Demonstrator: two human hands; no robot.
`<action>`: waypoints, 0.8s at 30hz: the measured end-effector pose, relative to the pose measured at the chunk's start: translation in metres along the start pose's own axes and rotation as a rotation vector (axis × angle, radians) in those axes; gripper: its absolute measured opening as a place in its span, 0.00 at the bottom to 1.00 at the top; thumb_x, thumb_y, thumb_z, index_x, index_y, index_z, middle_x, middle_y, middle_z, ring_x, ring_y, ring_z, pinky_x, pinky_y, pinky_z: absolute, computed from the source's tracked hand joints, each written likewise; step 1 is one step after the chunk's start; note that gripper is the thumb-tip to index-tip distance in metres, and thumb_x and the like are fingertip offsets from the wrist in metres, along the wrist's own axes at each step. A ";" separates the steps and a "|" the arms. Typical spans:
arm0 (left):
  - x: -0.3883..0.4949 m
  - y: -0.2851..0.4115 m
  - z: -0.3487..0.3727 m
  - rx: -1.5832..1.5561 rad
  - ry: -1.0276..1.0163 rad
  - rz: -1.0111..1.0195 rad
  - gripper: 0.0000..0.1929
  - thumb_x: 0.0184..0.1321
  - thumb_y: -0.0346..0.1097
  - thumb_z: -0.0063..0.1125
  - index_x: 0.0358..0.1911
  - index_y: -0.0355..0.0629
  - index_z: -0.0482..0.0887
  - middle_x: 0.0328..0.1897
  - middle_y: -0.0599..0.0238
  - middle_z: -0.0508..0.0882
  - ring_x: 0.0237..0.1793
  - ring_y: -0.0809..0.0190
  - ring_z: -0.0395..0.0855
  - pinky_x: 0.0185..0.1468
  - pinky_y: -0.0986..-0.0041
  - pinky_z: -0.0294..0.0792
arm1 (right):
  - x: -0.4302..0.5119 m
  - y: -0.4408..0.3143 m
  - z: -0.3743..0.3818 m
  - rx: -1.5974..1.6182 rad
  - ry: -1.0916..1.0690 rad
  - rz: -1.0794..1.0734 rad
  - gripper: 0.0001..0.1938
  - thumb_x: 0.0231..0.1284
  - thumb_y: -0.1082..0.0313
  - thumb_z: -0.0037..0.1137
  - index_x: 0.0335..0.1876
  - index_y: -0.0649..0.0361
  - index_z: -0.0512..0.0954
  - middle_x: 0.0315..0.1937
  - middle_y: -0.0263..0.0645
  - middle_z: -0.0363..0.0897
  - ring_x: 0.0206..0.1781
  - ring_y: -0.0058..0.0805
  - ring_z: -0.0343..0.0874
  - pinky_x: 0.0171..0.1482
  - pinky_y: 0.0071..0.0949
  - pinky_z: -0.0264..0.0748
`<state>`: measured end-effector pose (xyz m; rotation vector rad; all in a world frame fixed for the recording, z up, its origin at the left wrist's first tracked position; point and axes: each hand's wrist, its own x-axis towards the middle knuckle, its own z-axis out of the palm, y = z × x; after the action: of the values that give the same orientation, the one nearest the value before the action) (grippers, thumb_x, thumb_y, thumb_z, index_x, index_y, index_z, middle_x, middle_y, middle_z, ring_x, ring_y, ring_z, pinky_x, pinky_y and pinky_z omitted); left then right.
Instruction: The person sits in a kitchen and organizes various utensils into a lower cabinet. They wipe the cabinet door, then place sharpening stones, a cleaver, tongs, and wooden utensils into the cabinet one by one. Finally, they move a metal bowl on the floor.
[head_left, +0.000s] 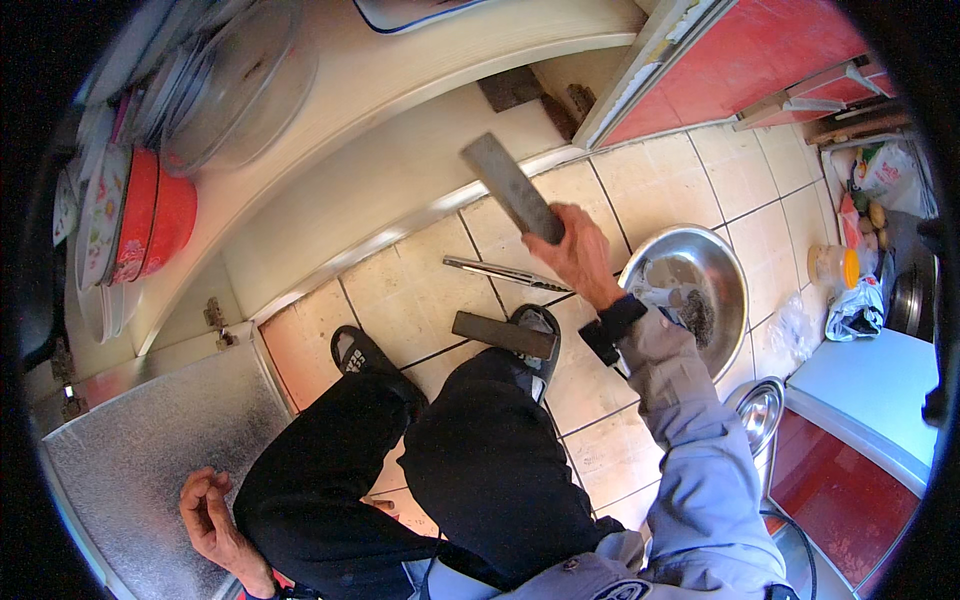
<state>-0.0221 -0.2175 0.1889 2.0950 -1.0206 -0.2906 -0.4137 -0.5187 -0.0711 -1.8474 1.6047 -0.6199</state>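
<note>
My right hand (574, 251) grips one end of a grey rectangular block (512, 185), perhaps a sharpening stone, and holds it by the cabinet's lower edge. A second, darker flat block (504, 334) lies by my slippered foot, partly over the slipper (551, 322). Between the two blocks, metal tongs (506, 274) rest on the floor tiles. Right of my wrist is a steel basin (739, 300) with water and a dark scouring pad or similar clump (696, 316) in it. My left hand (214, 517) hangs beside my left knee, fingers loosely curled and holding nothing.
An open cabinet (360, 187) stands in front, with red bowls (169, 214) and stacked dishes at upper left. A frosted door panel (172, 420) is at left. Steel bowls (757, 412), a yellow-lidded jar (850, 268) and plastic bags (855, 309) are at right, near a white-topped red cabinet (840, 480).
</note>
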 end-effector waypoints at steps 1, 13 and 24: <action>0.000 0.000 0.000 -0.010 0.000 -0.007 0.06 0.71 0.29 0.50 0.45 0.37 0.79 0.53 0.55 0.80 0.46 0.61 0.81 0.53 0.70 0.73 | 0.013 -0.007 0.001 0.012 0.052 0.007 0.31 0.48 0.46 0.67 0.52 0.65 0.79 0.41 0.51 0.82 0.45 0.45 0.82 0.49 0.37 0.76; 0.000 -0.004 -0.002 -0.023 0.032 -0.033 0.06 0.71 0.29 0.49 0.45 0.36 0.78 0.53 0.53 0.80 0.45 0.62 0.80 0.51 0.70 0.72 | 0.128 -0.028 0.030 -0.205 0.174 0.048 0.25 0.43 0.47 0.64 0.38 0.65 0.80 0.36 0.53 0.83 0.44 0.50 0.83 0.44 0.45 0.78; 0.000 -0.005 -0.004 -0.004 0.026 -0.034 0.06 0.72 0.31 0.48 0.45 0.37 0.77 0.50 0.54 0.80 0.44 0.63 0.79 0.50 0.70 0.72 | 0.151 -0.038 0.073 -0.425 0.193 -0.005 0.29 0.45 0.45 0.68 0.45 0.63 0.78 0.43 0.46 0.79 0.49 0.44 0.80 0.44 0.43 0.81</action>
<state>-0.0172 -0.2130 0.1883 2.1088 -0.9684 -0.2814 -0.3123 -0.6545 -0.1022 -2.1444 1.9794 -0.4983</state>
